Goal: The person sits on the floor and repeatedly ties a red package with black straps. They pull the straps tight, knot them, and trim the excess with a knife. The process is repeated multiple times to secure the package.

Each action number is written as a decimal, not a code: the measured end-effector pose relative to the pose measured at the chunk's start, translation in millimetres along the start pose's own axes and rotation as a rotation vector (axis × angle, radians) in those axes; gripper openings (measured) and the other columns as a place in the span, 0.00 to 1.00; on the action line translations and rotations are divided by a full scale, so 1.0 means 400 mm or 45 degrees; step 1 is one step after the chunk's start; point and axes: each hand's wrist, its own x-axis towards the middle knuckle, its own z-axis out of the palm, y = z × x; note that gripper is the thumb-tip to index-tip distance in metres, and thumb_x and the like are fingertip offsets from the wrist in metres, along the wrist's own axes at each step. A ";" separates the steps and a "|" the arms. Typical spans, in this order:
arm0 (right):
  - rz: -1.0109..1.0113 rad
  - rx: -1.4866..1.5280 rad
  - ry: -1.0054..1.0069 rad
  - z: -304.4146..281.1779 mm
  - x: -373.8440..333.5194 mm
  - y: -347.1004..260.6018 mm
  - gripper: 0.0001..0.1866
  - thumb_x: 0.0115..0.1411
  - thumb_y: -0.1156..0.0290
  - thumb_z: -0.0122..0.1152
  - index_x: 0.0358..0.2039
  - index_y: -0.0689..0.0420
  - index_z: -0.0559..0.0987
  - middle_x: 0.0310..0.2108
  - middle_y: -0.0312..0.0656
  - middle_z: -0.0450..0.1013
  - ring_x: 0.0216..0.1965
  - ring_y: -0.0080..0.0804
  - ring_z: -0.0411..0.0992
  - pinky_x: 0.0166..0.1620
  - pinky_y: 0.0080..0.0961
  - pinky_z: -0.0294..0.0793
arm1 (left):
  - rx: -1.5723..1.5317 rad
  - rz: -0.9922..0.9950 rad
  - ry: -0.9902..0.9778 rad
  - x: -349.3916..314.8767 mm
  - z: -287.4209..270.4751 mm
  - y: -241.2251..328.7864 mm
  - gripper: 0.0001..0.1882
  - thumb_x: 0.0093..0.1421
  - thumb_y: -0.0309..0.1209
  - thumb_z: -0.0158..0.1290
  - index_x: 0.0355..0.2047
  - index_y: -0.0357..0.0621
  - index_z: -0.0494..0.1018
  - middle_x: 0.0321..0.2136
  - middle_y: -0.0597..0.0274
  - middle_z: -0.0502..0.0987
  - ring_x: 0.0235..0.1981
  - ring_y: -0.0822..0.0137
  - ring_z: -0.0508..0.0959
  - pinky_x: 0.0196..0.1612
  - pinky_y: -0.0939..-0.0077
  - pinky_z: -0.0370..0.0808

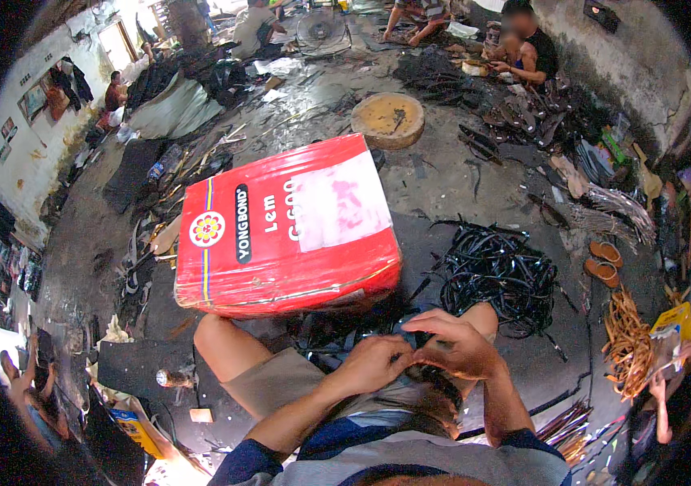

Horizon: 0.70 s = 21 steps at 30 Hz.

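Observation:
Over my lap, my left hand (373, 363) is closed with its fingers curled, and a small piece of black strip shows at its fingertips. My right hand (459, 347) meets it from the right, fingers bent round and thumb drawn in; what it grips, if anything, is hidden. More black strips (325, 334) lie between my knees, partly covered by the hands. A large red cardboard box (268, 279) wrapped in clear film stands just beyond my legs. To its right, near my right knee, sits a tangled pile of shiny black strips (497, 279).
A round wooden block (387, 120) stands beyond the box. Brown sandals (603, 264) and a bundle of tan strips (630, 344) lie at the right. At the left are a jar (175, 378) and a small block (201, 415). Several people sit around, near a fan (321, 31).

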 end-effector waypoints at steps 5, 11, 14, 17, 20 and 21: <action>0.137 0.123 -0.293 -0.004 0.048 -0.059 0.25 0.53 0.70 0.77 0.51 0.61 0.80 0.47 0.46 0.76 0.53 0.38 0.73 0.55 0.31 0.72 | 0.000 0.055 0.448 -0.058 -0.128 0.122 0.11 0.66 0.34 0.55 0.34 0.37 0.77 0.26 0.53 0.74 0.31 0.59 0.76 0.38 0.65 0.74; 0.089 0.570 -0.189 0.085 0.063 -0.044 0.30 0.58 0.64 0.74 0.57 0.57 0.69 0.51 0.41 0.72 0.54 0.33 0.72 0.57 0.32 0.71 | -0.290 -0.072 0.539 -0.105 -0.155 0.180 0.11 0.67 0.34 0.56 0.32 0.38 0.75 0.22 0.48 0.74 0.23 0.50 0.77 0.29 0.63 0.73; 0.443 1.082 -0.409 0.096 0.070 -0.061 0.27 0.61 0.68 0.71 0.57 0.57 0.68 0.52 0.38 0.70 0.56 0.31 0.70 0.59 0.30 0.69 | -0.148 -0.156 0.548 -0.132 -0.191 0.171 0.11 0.67 0.35 0.56 0.34 0.39 0.77 0.25 0.47 0.76 0.25 0.48 0.78 0.30 0.62 0.73; 0.274 0.873 -0.377 0.136 0.091 -0.055 0.25 0.62 0.72 0.69 0.56 0.58 0.68 0.52 0.39 0.69 0.54 0.25 0.69 0.57 0.26 0.70 | -0.188 -0.099 0.526 -0.157 -0.195 0.157 0.10 0.62 0.35 0.62 0.38 0.41 0.79 0.28 0.46 0.79 0.29 0.47 0.82 0.34 0.62 0.77; 0.448 0.912 -0.434 0.148 0.106 -0.033 0.22 0.61 0.74 0.70 0.52 0.60 0.71 0.47 0.38 0.73 0.50 0.23 0.71 0.55 0.22 0.72 | -0.191 -0.115 0.435 -0.195 -0.207 0.136 0.22 0.53 0.32 0.67 0.48 0.46 0.76 0.30 0.49 0.81 0.33 0.49 0.84 0.38 0.62 0.78; 0.595 0.924 -0.534 0.124 0.112 -0.030 0.21 0.61 0.74 0.70 0.51 0.60 0.72 0.45 0.38 0.74 0.48 0.23 0.72 0.53 0.21 0.73 | -0.147 -0.146 0.428 -0.209 -0.233 0.140 0.24 0.52 0.32 0.68 0.50 0.48 0.75 0.29 0.50 0.80 0.33 0.50 0.84 0.37 0.62 0.78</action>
